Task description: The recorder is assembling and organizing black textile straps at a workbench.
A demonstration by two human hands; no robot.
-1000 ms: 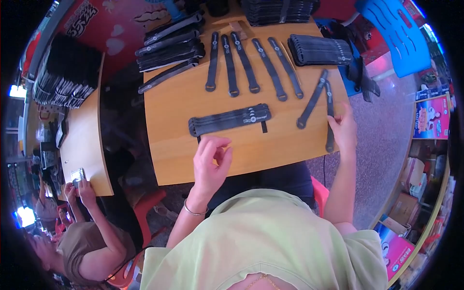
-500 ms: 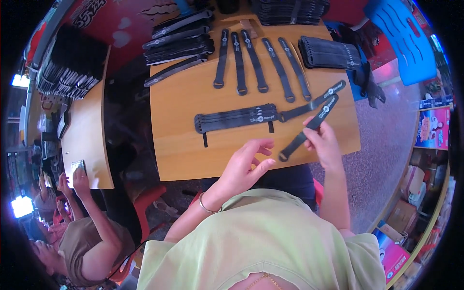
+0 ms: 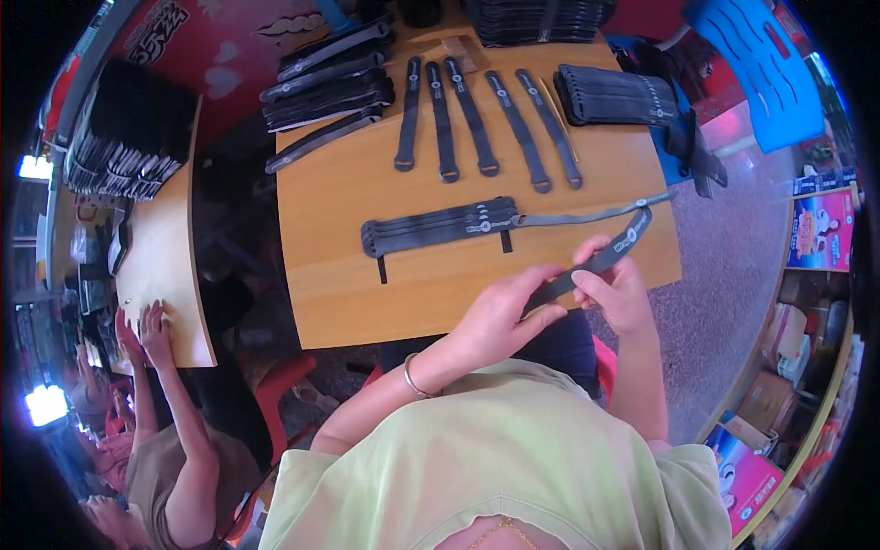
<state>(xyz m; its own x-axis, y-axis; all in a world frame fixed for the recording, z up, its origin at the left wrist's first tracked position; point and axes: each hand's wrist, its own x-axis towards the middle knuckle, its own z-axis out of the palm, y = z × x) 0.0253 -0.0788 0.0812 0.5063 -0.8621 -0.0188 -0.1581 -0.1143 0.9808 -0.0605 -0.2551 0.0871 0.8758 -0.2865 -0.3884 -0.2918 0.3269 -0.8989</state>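
Both hands work one black strap [image 3: 596,261] above the near edge of the tabletop [image 3: 458,302]: our left hand [image 3: 500,316] pinches its lower end, our right hand [image 3: 614,293] grips its middle. We judge it is being straightened; next it wants aligning with the flat strap bundle [image 3: 440,226] just beyond.

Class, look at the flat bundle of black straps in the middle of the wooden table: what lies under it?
Under the bundle of black straps two thin strips poke out onto the wooden table; their covered middles cannot be seen.

Both hands, left [image 3: 500,321] and right [image 3: 619,289], meet, fingers pinched.
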